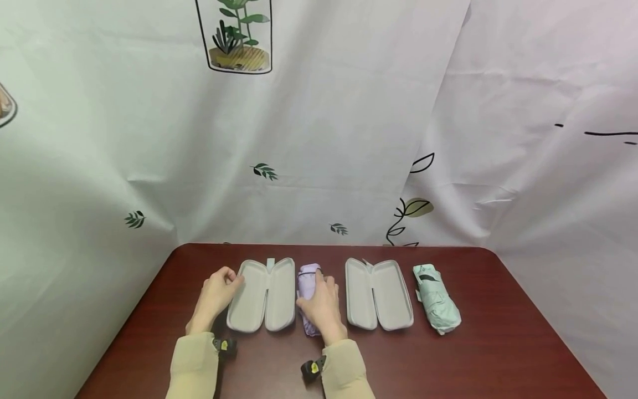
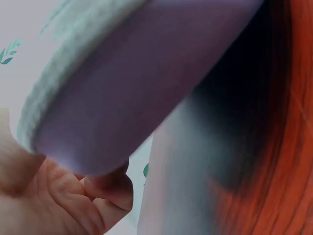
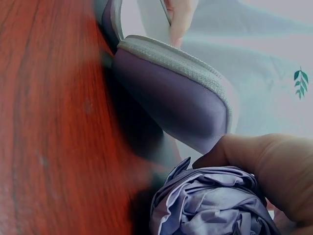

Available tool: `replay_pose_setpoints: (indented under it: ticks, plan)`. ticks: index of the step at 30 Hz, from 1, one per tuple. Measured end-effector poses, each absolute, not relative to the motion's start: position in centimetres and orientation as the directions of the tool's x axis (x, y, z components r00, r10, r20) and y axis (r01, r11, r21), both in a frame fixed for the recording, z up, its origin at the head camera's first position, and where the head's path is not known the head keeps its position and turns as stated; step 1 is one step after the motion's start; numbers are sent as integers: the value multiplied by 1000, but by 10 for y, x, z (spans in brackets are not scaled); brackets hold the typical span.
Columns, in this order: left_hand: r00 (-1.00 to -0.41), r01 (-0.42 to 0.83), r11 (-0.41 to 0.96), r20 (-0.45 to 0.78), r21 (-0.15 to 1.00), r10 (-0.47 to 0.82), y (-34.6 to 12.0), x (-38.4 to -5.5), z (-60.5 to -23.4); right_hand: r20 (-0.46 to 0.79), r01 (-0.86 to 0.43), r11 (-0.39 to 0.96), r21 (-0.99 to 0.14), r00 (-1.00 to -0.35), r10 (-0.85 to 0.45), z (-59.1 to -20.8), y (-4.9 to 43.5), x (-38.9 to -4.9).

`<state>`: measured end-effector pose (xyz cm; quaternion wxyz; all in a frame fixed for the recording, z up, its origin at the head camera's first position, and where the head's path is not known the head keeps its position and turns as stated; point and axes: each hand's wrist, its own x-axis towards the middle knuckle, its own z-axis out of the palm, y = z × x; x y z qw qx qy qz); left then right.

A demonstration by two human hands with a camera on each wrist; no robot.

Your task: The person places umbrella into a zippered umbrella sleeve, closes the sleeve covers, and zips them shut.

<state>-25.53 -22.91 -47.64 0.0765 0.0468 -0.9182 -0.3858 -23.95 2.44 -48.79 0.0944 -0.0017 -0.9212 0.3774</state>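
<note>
My left hand (image 1: 214, 293) pinches the outer left rim of an open zip case (image 1: 249, 305). This case has a pale grey lining and, in the left wrist view, a purple shell (image 2: 132, 88). Just right of it, my right hand (image 1: 323, 307) grips a folded purple umbrella (image 1: 307, 282) lying lengthwise on the table. In the right wrist view the umbrella's bunched fabric end (image 3: 215, 205) shows, with the thumb (image 3: 234, 152) along its side. The fingers on its far side are hidden there.
A second open case (image 1: 391, 293) with pale lining lies to the right of my right hand. Beyond it is a folded mint-green umbrella (image 1: 440, 305). Everything rests on a dark red wooden table (image 1: 448, 366), with a leaf-printed curtain (image 1: 319, 138) behind.
</note>
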Motion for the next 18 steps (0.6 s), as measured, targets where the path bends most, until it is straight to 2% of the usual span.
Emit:
replay_pose_setpoints:
  ticks: [18]
  plan:
    - [-983, -15, 700, 117, 714, -140, -231, -256, -477, 265, -123, 672, -730, -958, 112, -454, 29, -232]
